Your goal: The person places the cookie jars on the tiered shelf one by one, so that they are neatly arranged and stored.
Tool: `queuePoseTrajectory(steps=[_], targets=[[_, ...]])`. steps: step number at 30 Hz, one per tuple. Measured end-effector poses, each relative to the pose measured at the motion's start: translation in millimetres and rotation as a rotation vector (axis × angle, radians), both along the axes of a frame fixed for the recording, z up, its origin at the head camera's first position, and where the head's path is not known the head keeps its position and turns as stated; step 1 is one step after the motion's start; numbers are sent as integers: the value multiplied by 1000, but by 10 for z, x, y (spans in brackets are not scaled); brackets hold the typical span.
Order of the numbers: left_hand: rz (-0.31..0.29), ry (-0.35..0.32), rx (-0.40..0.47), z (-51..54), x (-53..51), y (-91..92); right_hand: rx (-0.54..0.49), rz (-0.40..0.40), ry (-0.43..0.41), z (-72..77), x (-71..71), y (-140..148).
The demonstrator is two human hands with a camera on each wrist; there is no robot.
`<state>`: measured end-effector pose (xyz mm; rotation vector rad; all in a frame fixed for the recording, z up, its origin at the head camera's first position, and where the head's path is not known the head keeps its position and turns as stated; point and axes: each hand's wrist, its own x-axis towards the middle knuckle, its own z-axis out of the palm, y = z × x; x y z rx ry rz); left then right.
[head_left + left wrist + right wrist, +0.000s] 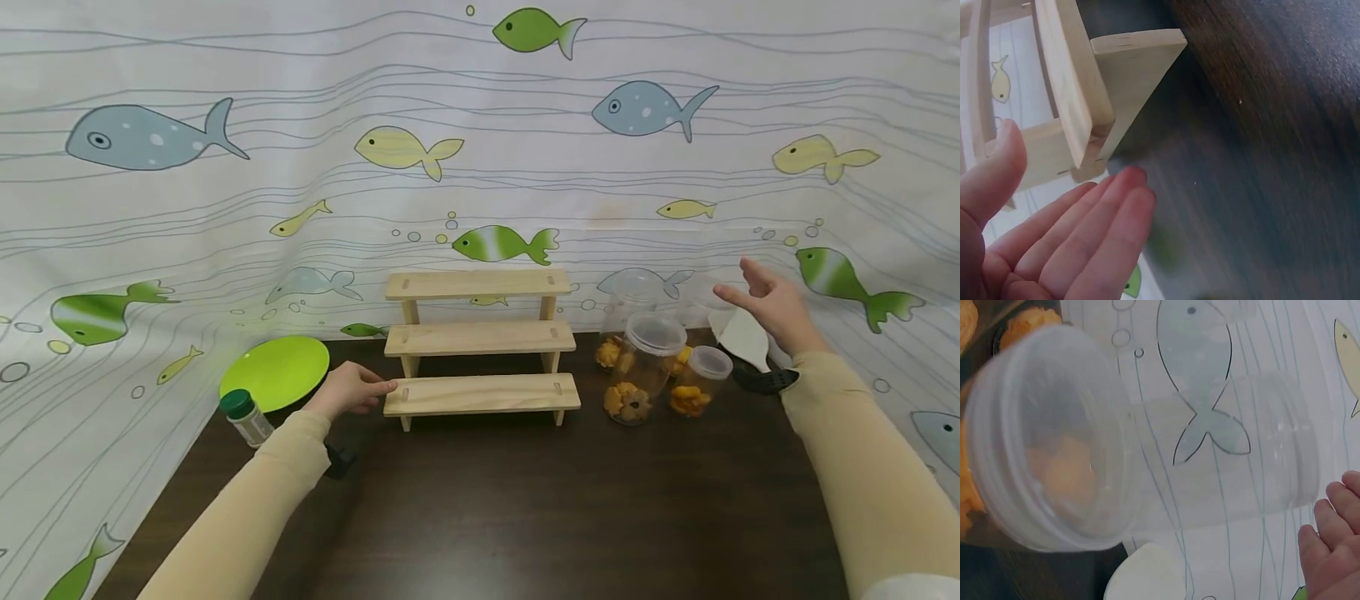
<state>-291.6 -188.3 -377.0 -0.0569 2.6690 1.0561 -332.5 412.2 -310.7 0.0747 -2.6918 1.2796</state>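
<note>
My left hand [348, 390] is at the left end of the lowest step of a three-step wooden display stand [480, 337]. In the left wrist view this hand [1079, 244] has its fingers extended and its thumb apart, close to the stand's end; whether it touches the wood, I cannot tell. Raised at the right, my right hand [776, 308] holds nothing, its thumb spread from the fingers. Near it is a clear jar [1229, 456], seen in the right wrist view with its far end close to the fingertips. A lidded jar with orange-brown pieces [648, 367] stands between stand and hand.
A smaller lidded jar [701, 383] and another jar [630, 304] stand beside it. Below my right hand is a white, paddle-shaped object [742, 337]. At left are a lime-green plate [277, 371] and a green-capped bottle [247, 419]. Fish-print cloth [480, 200] backs the dark table [510, 508].
</note>
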Motion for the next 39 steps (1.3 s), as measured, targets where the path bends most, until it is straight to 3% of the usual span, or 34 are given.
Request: queuePoseTrajectory(steps=[7, 12, 17, 24, 28, 39], targets=[[43, -80, 148, -98, -75, 27, -4, 55, -63, -27, -35, 79], [52, -110, 194, -180, -76, 29, 32, 68, -137, -93, -51, 104], [108, -119, 225, -258, -49, 68, 49, 79, -170, -157, -63, 115], [143, -116, 243, -223, -64, 73, 82, 85, -174, -166, -88, 108], [163, -136, 249, -239, -100, 46, 43, 76, -168, -184, -105, 78], [192, -154, 272, -219, -179, 56, 35, -23, -130, -241, -166, 30]])
